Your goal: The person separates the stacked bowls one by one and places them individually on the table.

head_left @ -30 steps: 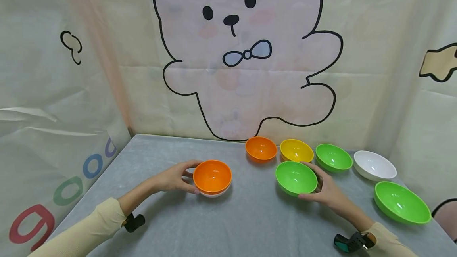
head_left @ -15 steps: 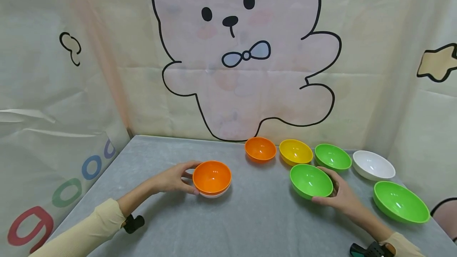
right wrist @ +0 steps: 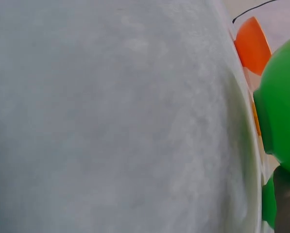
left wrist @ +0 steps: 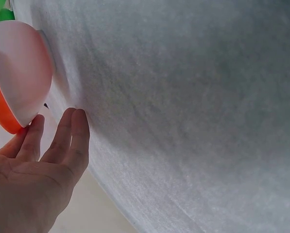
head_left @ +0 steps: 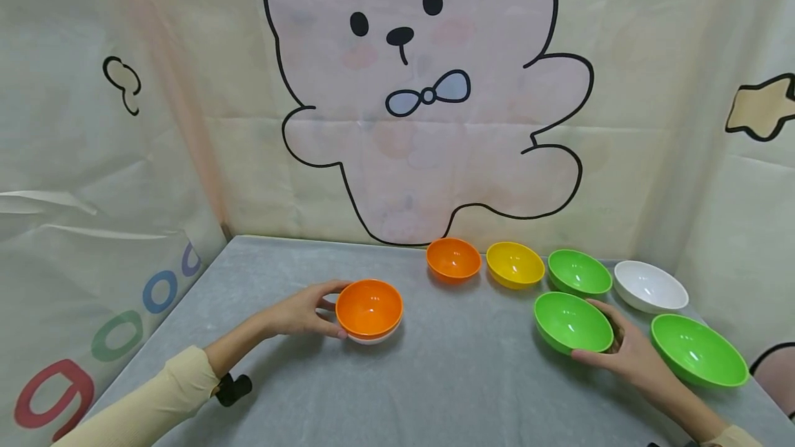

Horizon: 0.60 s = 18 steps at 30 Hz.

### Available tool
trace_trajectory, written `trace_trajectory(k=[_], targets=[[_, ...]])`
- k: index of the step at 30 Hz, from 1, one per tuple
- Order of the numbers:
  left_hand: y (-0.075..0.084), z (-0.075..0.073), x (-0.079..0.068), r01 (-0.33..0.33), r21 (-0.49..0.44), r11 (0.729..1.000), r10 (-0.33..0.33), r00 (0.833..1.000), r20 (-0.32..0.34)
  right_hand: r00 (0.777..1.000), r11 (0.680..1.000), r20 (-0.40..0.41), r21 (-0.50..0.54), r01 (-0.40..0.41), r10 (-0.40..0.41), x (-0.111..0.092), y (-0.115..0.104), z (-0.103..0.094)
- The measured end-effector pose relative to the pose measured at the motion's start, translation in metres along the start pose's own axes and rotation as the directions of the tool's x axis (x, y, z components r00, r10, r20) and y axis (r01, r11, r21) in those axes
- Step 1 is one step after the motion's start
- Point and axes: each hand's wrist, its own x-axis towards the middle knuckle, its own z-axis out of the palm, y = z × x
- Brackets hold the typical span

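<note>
On the left of the table, an orange bowl [head_left: 369, 305] sits nested in a white bowl [head_left: 370, 341], only a sliver of which shows from above. My left hand [head_left: 310, 312] holds this pair from its left side, thumb on the near side and fingers behind. In the left wrist view the white bowl [left wrist: 25, 68] shows its outer wall, with fingertips at the orange rim. My right hand [head_left: 630, 350] grips a green bowl [head_left: 573, 323] by its right side, thumb at the near rim. The right wrist view shows that green bowl [right wrist: 285, 111] raised over the cloth.
Along the back edge stand another orange bowl [head_left: 453, 261], a yellow bowl [head_left: 515, 265], a second green bowl [head_left: 579, 273] and a white bowl [head_left: 650, 287]. A larger green bowl [head_left: 698, 350] stands at the right edge. Grey cloth [head_left: 447, 385] covers the table; a printed curtain [head_left: 621, 192] hangs behind.
My right hand has carried the green bowl to the right and slightly nearer, from in front of the yellow bowl to in front of the second green one. The left hand stays on its bowls.
</note>
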Motion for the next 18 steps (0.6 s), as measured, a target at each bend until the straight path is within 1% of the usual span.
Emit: trace_trajectory(k=[3, 6, 13, 18], targets=[[0.0, 0.0, 0.0, 0.0, 0.003, 1.0, 0.0, 1.0, 0.0, 1.0, 1.0, -0.017, -0.014, -0.016, 0.016, -0.004, 0.007, -0.004], [0.0, 0.0, 0.0, -0.004, 0.006, 1.0, 0.004, 1.0, 0.0, 0.998, 0.996, -0.03, -0.066, -0.055, 0.054, -0.007, 0.011, -0.008], [0.0, 0.0, 0.001, -0.004, 0.007, 1.0, 0.004, 1.0, 0.006, 0.989, 0.977, -0.049, -0.159, -0.143, 0.137, -0.013, 0.012, -0.013], [0.0, 0.0, 0.001, -0.005, 0.011, 1.0, 0.005, 1.0, 0.005, 0.985, 0.969, -0.063, -0.182, -0.168, 0.159, -0.015, 0.013, -0.016]])
